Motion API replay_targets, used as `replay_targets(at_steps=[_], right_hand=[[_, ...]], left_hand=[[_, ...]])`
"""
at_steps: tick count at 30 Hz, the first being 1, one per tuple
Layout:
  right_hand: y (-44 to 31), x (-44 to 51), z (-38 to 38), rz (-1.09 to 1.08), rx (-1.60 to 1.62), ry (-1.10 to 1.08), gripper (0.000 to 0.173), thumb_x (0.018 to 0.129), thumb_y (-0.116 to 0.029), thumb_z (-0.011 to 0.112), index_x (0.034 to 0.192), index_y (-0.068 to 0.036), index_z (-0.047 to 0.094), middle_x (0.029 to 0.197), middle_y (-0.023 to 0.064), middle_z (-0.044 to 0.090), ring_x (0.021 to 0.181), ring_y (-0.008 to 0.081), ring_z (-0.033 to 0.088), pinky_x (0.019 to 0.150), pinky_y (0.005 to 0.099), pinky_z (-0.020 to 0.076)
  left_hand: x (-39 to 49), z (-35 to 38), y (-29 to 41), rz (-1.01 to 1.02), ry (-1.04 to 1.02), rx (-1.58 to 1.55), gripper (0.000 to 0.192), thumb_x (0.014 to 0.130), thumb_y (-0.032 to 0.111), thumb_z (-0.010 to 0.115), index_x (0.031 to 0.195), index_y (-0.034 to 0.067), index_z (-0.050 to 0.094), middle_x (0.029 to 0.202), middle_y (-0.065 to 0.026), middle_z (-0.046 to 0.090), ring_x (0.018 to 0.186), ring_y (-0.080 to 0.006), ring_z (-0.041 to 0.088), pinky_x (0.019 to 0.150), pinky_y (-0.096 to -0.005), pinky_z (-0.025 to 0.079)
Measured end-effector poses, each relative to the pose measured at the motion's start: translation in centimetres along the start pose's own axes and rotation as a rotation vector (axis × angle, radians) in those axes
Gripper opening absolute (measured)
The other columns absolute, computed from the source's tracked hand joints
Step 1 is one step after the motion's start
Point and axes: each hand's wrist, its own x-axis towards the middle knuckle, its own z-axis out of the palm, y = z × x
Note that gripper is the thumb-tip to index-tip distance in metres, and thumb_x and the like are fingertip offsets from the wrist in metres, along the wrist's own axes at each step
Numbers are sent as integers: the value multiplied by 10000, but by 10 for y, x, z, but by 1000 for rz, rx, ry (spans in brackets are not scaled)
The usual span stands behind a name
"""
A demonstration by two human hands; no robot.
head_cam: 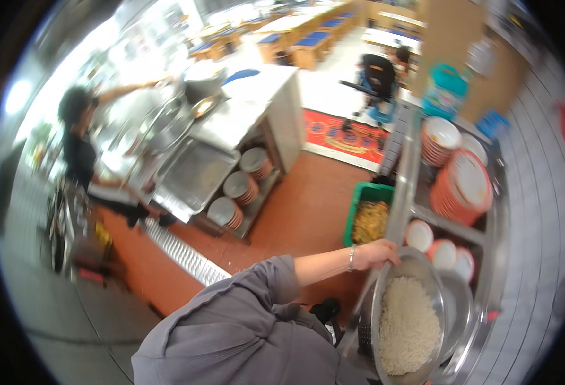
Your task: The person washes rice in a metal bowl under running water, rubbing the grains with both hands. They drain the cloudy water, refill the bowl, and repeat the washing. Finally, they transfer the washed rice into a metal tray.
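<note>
My left hand (379, 255), with a bracelet at the wrist, grips the rim of a large perforated metal colander (419, 262). White rice grains (407, 327) lie inside the colander, which is tilted over the sink's edge. Beyond it, partly hidden by its rim, is a metal basin (458, 303) in the sink. White bowls with orange outsides (444, 254) sit in the sink close to my left hand. My right hand is out of view.
Stacked orange-and-white dishes (460, 185) fill the far sink. A green crate (352, 216) of food scraps stands on the floor. Across the red-tiled floor (287, 211), a person (78, 149) works at a steel counter (196, 178) with bowl stacks below. A stroller (376, 77) stands beyond the red mat (345, 139).
</note>
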Motion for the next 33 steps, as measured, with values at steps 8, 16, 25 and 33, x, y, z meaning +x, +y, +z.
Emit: replay_targets(at_steps=[8,16,25,33], right_hand=[[39,-65,199,-187,-311,-509,371,970,-288,551,1225,-19,559,1260,153,512,1133,269,501,964,406,423],[155,-179,386,211,-375,-1019,263,991,-206,512,1137,-10,609,1082,98,663,977,186,625,875,335,507],[310,-260,549,983,-776,-1470,360,1041,-200,394,1238,70,526,1201,175,611,1080,283,606,898,445,505],[378,-285,644,1351,-1241,-1323,286,1039,-236,384,1169,-24,525,1004,88,600,698,138,484,492,256,357]], left_hand=[[-186,-235,34,363,332,-34,192,842,159,691,989,42,650,906,-2,634,869,-95,580,791,-252,464],[-442,-429,88,441,921,92,214,820,141,646,976,-6,652,907,-45,642,838,-127,598,785,-272,493],[-550,-557,147,288,1414,179,102,826,125,611,773,42,587,595,54,478,436,-22,352,399,-205,250],[-480,-686,185,18,1467,262,186,793,94,596,623,25,564,544,17,455,391,-65,337,372,-248,224]])
